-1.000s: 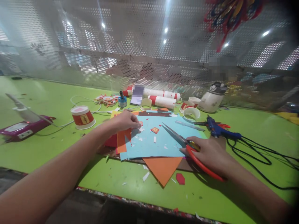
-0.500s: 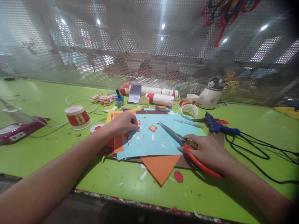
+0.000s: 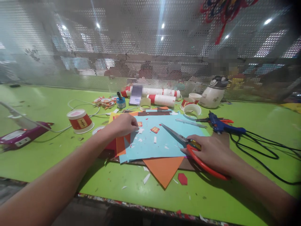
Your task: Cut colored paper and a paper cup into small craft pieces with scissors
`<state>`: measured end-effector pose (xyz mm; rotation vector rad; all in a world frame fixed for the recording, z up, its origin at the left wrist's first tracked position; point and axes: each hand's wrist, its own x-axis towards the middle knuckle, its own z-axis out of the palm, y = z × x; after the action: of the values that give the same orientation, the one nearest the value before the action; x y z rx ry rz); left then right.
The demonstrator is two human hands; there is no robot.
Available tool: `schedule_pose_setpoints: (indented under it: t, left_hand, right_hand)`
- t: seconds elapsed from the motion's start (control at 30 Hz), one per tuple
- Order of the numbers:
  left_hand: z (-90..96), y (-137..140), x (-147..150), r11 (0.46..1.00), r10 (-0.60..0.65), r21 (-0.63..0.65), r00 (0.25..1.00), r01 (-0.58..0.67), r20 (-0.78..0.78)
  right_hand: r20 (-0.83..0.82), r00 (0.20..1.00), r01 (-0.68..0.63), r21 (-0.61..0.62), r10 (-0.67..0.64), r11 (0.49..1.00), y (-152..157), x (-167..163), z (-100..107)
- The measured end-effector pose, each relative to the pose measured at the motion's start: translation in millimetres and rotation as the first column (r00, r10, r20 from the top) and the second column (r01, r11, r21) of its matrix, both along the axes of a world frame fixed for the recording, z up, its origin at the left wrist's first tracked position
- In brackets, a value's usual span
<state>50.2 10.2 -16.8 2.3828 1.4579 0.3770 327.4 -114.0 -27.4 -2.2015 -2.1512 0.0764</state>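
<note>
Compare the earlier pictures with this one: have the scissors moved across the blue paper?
No. The scissors lie under the right hand, blades pointing at the same small red square on the blue paper; only the camera shifted.

Scissors (image 3: pixel 185 141) on paper sheet (image 3: pixel 152 144)

A bright green worktop (image 3: pixel 42 150) filled the lower part of the view, its near edge trimmed with a patterned strip. Along its far edge stood a perforated metal screen (image 3: pixel 141 47), pale and full of small round holes. Ceiling lights (image 3: pixel 162 25) shone through it as white spots, and blurred shapes showed behind. A red and blue hanging ornament (image 3: pixel 223 11) hung near the top right corner.
</note>
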Motion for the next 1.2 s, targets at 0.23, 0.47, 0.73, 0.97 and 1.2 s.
schedule_pose_setpoints:
  t: [0.23,0.47,0.73,0.97,1.2]
  left_hand:
    - [-1.5,-7,3,0.999,-0.053,-0.014,0.997,0.053,-0.057]
    - [2.6,-4,3,0.999,-0.036,0.018,0.999,0.037,-0.033]
    - [0.5,-1,3,0.997,0.008,0.08,1.0,-0.008,0.004]
    - [-2.2,-10,8,0.999,0.01,0.039,0.995,-0.006,-0.102]
    - [-2.3,-16,14,0.998,-0.029,0.045,0.989,0.036,-0.144]
  right_hand:
    - [0.015,1.0,-0.005,0.002,0.005,1.0,0,1,0]
    - [0.025,1.0,-0.018,0.001,0.018,1.0,1,3,-2]
    - [0.023,1.0,-0.009,-0.009,0.009,1.0,2,2,0]
    - [0.039,0.999,-0.001,-0.016,0.001,1.0,2,2,0]
    - [0.032,0.999,-0.001,-0.018,0.001,1.0,2,2,-1]
